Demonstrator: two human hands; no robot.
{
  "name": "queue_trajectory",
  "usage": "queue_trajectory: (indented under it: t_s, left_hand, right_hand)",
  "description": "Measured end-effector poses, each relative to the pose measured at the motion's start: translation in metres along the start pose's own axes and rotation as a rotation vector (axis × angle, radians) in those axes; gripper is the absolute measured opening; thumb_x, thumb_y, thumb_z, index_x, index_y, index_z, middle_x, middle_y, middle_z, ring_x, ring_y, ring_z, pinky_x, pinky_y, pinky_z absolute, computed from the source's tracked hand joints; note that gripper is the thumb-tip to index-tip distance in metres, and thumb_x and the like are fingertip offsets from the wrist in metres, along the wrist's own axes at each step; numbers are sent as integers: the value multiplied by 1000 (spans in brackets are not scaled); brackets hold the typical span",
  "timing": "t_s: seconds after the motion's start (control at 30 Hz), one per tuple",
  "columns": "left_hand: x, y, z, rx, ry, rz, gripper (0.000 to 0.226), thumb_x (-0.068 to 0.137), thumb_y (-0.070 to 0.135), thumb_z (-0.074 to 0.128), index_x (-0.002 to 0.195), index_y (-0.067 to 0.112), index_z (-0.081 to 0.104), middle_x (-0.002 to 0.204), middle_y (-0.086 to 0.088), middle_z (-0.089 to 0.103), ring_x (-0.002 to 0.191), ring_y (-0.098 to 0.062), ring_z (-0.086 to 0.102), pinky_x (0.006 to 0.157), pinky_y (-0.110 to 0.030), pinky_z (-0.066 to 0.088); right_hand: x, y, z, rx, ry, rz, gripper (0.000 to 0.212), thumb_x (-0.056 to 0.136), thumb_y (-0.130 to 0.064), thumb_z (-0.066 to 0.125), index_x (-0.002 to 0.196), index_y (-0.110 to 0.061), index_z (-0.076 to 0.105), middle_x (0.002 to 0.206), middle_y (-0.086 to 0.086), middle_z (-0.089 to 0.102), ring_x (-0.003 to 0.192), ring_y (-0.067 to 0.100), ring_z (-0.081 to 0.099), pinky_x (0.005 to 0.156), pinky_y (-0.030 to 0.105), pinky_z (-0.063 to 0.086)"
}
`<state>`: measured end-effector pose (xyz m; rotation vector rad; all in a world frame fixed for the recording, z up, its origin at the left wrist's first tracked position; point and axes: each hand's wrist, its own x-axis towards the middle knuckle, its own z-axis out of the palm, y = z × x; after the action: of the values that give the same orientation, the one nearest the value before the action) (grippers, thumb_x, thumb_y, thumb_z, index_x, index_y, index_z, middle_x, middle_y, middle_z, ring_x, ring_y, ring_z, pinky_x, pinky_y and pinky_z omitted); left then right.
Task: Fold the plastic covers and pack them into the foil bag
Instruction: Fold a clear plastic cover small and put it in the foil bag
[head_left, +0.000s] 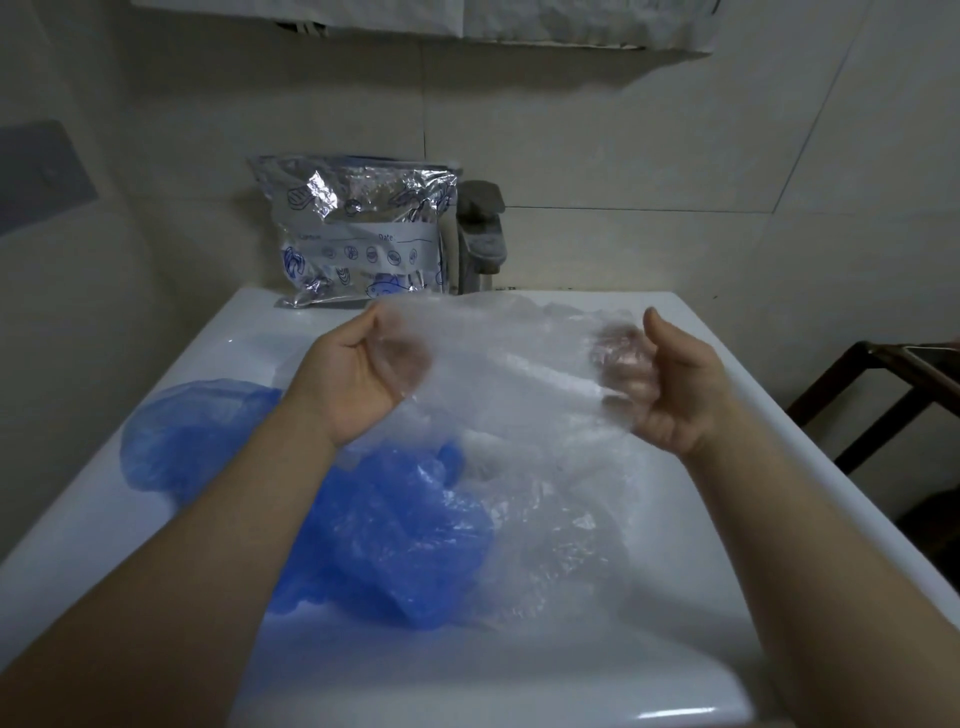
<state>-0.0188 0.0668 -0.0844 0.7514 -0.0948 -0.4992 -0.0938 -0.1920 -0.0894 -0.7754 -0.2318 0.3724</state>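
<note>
Clear plastic cover (511, 364) stretched between left hand (371, 371) and right hand (657, 379), both gripping; keep taut, fold edges evenly.

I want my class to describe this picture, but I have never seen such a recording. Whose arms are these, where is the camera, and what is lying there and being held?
There is no machine here: a person wears one camera on the head, looking down at their own arms. The left hand and right hand hold a clear, crinkled plastic cover stretched between them, above a white sink. Beneath lie blue plastic covers and more clear plastic. At the back, a shiny silver foil bag with blue drawings stands beside a grey metal tap.
</note>
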Motion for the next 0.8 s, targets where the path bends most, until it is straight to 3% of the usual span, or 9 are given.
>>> queue_trajectory:
  t_s: [0.07,0.13,0.23,0.33,0.43,0.57,0.67,0.73,0.8]
  left_hand:
    - [-1,-4,6,-4,-18,29,33,77,27,47,66,13,75,67,4,71,60,-5,67,57,-20,55]
    - [-2,-8,12,-10,-48,40,36,82,30,46,77,12,77,81,3,72,69,-5,65,58,-18,53]
    - [-7,-13,23,-47,-108,49,40,92,32,42,89,12,76,96,2,72,85,-10,68,62,-20,57]
    - [-13,-21,26,9,-186,46,31,79,37,65,104,20,72,100,8,70,60,-1,58,45,-12,44]
    - [-12,-23,20,167,-263,57,81,55,25,87,128,20,53,112,7,58,42,2,42,39,-8,34]
    - [-17,-24,32,360,-118,188,70,81,-8,54,138,29,36,116,5,61,49,1,52,40,-11,40]
    - [-12,-18,24,268,-16,194,58,90,-13,33,137,20,37,98,3,66,33,3,42,31,-9,29]
    - [-9,-16,16,382,30,186,52,90,-11,33,134,17,42,68,10,67,34,2,30,34,-10,19]
    - [0,-20,7,521,115,152,41,89,-10,37,115,14,57,67,9,66,46,-1,38,46,-14,29]
  right_hand:
    - [-5,-1,0,-95,141,-9,28,95,-26,51,97,-1,63,72,7,54,54,12,38,53,23,39]
    - [1,4,0,-161,203,105,16,83,-21,61,71,-11,60,55,-4,37,43,5,28,39,16,31]
    - [6,13,5,-731,655,16,24,86,-11,61,64,-12,50,47,-3,41,36,5,36,34,15,27]
    - [18,27,10,-1065,871,-73,14,88,-21,62,91,-8,59,75,5,58,63,16,55,50,22,41]
    - [23,36,14,-1157,878,-102,14,89,-21,60,94,-8,62,82,8,60,69,20,56,59,25,42]
    - [19,27,11,-682,676,20,24,79,-22,71,94,-5,63,80,14,55,69,26,51,66,31,42]
    - [11,11,3,-35,406,-127,29,53,-15,86,72,-11,64,58,-3,55,45,6,49,45,14,40]
    - [8,7,5,177,237,-215,19,58,-13,81,71,-12,68,57,-9,55,45,2,48,43,12,38]
    - [9,6,9,211,246,-283,4,70,-17,66,70,-13,69,50,-11,46,40,1,41,40,11,31]
